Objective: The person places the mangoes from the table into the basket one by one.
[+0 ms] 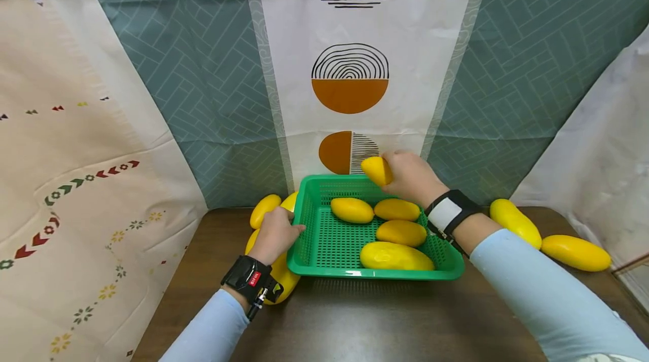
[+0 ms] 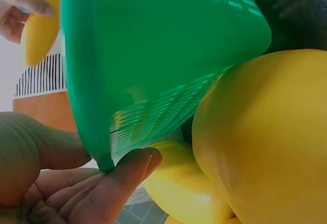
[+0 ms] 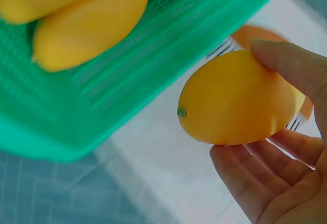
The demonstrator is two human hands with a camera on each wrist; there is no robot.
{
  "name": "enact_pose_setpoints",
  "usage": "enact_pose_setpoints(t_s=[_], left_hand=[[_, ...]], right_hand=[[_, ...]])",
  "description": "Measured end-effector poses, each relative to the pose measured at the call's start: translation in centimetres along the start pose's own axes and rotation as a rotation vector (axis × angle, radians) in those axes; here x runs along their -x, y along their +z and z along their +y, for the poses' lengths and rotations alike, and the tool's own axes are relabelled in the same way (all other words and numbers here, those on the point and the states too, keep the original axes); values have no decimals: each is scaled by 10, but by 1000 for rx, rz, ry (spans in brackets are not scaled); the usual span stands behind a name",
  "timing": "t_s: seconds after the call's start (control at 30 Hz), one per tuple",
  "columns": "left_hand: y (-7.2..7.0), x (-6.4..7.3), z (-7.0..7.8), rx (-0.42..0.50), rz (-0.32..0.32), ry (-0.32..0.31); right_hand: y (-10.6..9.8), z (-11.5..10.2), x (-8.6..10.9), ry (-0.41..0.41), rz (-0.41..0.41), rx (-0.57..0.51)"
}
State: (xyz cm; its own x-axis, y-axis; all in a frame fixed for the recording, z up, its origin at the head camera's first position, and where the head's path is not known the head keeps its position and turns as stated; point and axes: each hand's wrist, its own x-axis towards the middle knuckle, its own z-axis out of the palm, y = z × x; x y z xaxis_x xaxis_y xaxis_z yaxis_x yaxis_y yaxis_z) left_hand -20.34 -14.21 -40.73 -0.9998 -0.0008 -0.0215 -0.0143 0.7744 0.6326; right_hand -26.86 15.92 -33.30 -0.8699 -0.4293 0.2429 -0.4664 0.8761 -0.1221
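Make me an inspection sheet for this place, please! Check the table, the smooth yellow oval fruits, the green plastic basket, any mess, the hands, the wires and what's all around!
Surface: shiny dark brown table.
Job's things: rectangular green plastic basket with slotted sides, four smooth yellow oval fruits inside; more yellow fruits to its left, two long yellow fruits to its right.
Clutter: nothing seen.
Left hand: pinches the basket's left rim.
Right hand: holds one yellow-orange oval fruit above the basket's far side.
Cables: short black-and-silver piece at the left wristband; can't tell if it's a cable.
Surroundings: teal-and-white patterned cloth behind, cream patterned cloth at left.
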Motion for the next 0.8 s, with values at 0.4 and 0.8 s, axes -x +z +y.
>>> enact_pose_setpoints(t_s=[0.4, 0.8], left_hand=[[-1, -1, 2, 18, 3, -10], [0, 0, 0, 37, -10, -17]], right_hand=[[22, -47, -17, -67, -111, -4], [57, -59, -17, -150, -218, 41]])
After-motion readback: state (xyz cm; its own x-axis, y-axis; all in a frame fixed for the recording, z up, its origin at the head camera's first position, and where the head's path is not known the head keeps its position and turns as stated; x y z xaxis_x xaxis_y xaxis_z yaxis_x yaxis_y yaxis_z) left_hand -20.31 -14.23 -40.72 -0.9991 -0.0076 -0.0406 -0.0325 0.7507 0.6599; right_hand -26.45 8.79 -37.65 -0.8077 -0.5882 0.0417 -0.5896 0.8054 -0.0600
